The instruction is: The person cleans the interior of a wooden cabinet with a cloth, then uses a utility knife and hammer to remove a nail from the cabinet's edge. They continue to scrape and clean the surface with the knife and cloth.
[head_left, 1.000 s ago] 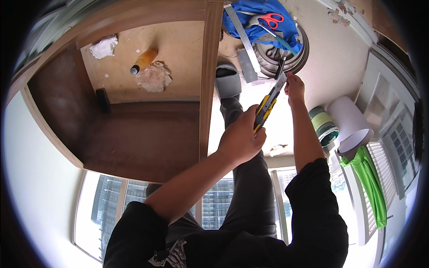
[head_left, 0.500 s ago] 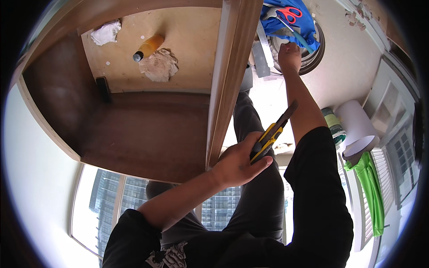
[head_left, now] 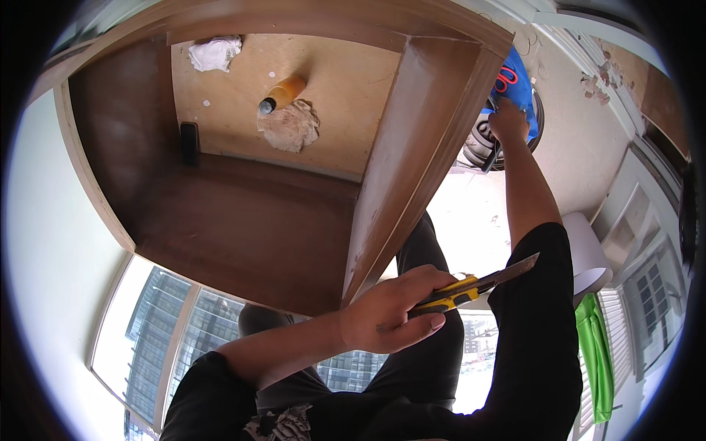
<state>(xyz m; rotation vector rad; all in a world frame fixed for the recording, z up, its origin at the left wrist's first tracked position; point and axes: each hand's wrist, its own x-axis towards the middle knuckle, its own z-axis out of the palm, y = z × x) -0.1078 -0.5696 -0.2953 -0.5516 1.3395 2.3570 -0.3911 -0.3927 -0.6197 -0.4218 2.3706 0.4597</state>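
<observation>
My left hand (head_left: pixel 393 312) is closed around a yellow-and-black utility knife (head_left: pixel 452 294). Its long blade is out and points right, over my right sleeve. At the upper right, my right hand (head_left: pixel 509 121) reaches past the wooden cabinet's edge into a pile of tools on a round dark container (head_left: pixel 540 121). The fingers look closed, but what they hold is hidden; a short dark bar (head_left: pixel 492 158) shows just below them. Close to that hand lie a blue cloth or bag (head_left: pixel 521 81) and red-handled scissors (head_left: pixel 505 79).
The brown wooden cabinet (head_left: pixel 419 184) fills the left and middle. Inside are a bottle of orange liquid (head_left: pixel 285 92), a crumpled beige cloth (head_left: pixel 290 128), a white cloth (head_left: pixel 215 54) and a black phone-like object (head_left: pixel 190 143). A white roll (head_left: pixel 585 253) and green cloth (head_left: pixel 594 356) are at right.
The knife has swung from pointing up and right to nearly level. My right hand has moved within the tool pile, and the flat grey blades beside it no longer show. The view has shifted.
</observation>
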